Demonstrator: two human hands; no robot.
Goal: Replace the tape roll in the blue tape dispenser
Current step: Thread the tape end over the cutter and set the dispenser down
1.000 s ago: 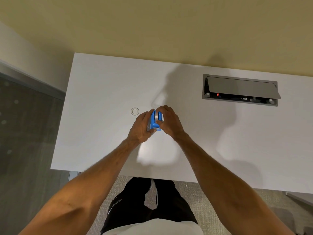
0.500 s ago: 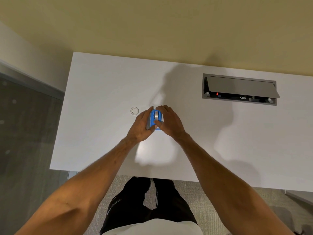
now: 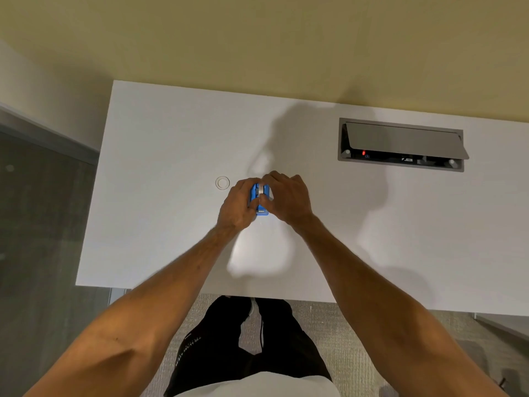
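Little has moved since a moment ago: both my hands stay closed around the blue tape dispenser (image 3: 260, 199) at the middle of the frame, on or just above the white table (image 3: 160, 156), I cannot tell which. My left hand (image 3: 236, 206) wraps its left side and my right hand (image 3: 287, 197) its right, each grip curled shut on it, a whitish tape roll (image 3: 261, 190) showing between them. Farther up, a small clear ring (image 3: 222, 182) lies just left of my left hand, and a grey cable box (image 3: 400, 144) with its flap up sits at upper right.

Bare forearms, black trousers (image 3: 217, 348) with small white lettering, white shirt hem (image 3: 254, 386).
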